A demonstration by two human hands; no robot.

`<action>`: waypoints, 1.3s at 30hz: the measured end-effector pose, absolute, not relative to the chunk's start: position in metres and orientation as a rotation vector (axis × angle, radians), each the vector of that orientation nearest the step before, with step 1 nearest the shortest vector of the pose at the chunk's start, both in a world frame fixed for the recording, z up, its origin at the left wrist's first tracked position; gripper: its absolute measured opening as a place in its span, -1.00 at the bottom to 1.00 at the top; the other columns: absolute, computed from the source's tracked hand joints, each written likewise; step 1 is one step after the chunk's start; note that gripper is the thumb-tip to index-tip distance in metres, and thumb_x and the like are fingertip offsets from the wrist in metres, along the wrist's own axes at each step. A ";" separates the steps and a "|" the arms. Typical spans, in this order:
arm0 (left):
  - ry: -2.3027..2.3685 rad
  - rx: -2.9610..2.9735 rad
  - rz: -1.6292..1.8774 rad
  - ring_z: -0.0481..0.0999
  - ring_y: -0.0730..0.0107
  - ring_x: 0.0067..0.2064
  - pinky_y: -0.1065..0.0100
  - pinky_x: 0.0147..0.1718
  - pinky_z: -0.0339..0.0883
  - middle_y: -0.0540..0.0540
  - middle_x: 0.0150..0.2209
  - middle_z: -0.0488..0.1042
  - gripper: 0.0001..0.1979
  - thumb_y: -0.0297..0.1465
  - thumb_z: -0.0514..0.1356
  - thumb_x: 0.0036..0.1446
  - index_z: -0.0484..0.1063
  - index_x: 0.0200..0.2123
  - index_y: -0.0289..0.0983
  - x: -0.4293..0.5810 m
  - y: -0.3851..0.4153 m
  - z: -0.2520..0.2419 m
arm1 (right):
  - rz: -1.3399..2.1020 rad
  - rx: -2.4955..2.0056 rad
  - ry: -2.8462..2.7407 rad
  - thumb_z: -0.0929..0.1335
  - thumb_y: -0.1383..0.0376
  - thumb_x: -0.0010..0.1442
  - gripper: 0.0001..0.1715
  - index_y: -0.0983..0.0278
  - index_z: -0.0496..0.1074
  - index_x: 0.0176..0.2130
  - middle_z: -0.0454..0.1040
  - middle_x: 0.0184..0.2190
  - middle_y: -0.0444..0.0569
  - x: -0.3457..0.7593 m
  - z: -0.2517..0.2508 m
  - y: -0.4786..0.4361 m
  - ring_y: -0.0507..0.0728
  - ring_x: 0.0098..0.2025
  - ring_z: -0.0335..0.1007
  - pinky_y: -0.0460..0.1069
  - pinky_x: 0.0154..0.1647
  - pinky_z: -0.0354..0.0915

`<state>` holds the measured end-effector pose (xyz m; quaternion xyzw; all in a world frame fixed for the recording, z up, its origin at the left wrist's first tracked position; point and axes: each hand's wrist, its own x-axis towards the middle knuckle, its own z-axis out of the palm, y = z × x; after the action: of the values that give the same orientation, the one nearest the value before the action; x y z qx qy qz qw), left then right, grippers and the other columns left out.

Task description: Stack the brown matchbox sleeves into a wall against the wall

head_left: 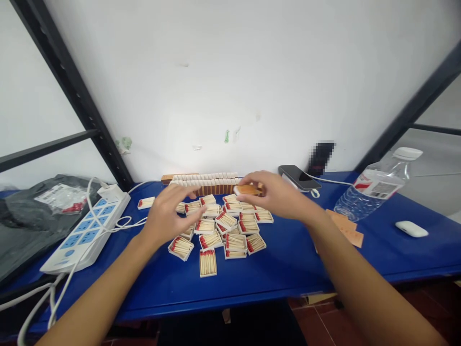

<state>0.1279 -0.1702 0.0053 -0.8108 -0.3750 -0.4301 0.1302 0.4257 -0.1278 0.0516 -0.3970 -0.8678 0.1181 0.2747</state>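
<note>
My right hand (268, 191) grips a matchbox (248, 190) with an orange-brown sleeve and a white end, held above the right back of a pile of matches. My left hand (173, 211) hovers over the pile's left side, thumb and fingers apart, with nothing seen between them. Beneath both hands lie many white matchbox trays (208, 263) filled with red-tipped matches. Behind them, along the wall, stands a row of matchboxes (216, 189) with brown sides and white tops, partly hidden by my hands. One filled tray (146, 203) lies apart at the left.
On the left are a white power strip (88, 226) with cables and a dark plastic bag (39, 211). To the right stand a phone (298, 177), a tilted water bottle (374, 185), orange cards (345, 228) and a white case (411, 229). Everything rests on a blue table (284, 262).
</note>
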 end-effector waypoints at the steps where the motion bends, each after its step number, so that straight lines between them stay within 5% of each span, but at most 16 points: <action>1: -1.056 -2.395 -1.244 0.56 0.20 -0.13 0.12 -0.04 0.44 -0.11 -0.17 0.61 -0.51 -0.31 0.38 0.18 0.45 0.17 -0.22 0.134 -0.172 0.004 | 0.326 -0.961 -2.386 0.43 -0.01 0.29 -0.62 0.19 0.55 -0.07 0.59 -0.11 0.04 0.408 0.052 -0.128 0.22 -0.12 0.46 0.09 -0.13 0.34; 7: -1.126 -2.423 -1.302 0.55 0.22 -0.15 0.18 -0.15 0.45 -0.14 -0.16 0.60 -0.57 -0.34 0.32 0.26 0.43 0.17 -0.22 0.141 -0.171 -0.010 | 0.322 -0.651 -2.410 0.47 0.12 0.29 -0.73 0.23 0.50 -0.09 0.55 -0.14 0.03 0.354 0.032 -0.126 0.21 -0.04 0.40 0.09 -0.04 0.31; 25: -1.508 -2.502 -1.376 0.52 0.28 -0.31 0.24 -0.32 0.40 -0.07 -0.29 0.59 -0.60 -0.28 0.39 0.14 0.59 0.06 -0.18 0.136 -0.168 -0.016 | 0.673 -0.635 -2.232 0.50 0.28 0.24 -0.55 0.11 0.47 0.11 0.54 0.05 -0.01 0.361 0.010 -0.123 0.17 -0.02 0.45 0.08 -0.12 0.41; 39: -1.550 -2.329 -1.411 0.62 0.16 -0.07 0.10 -0.02 0.52 -0.13 -0.06 0.66 -0.64 -0.16 0.40 0.14 0.62 -0.03 -0.17 0.124 -0.164 -0.007 | 0.313 -0.985 -2.227 0.50 0.16 0.21 -0.53 0.15 0.54 0.10 0.55 0.04 0.08 0.426 0.045 -0.090 0.26 -0.01 0.48 0.19 0.00 0.43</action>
<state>0.1238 -0.1642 -0.0067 -0.7434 -0.4945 -0.4503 0.0040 0.4263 -0.0899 0.0446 -0.3779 -0.8542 0.1199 0.3363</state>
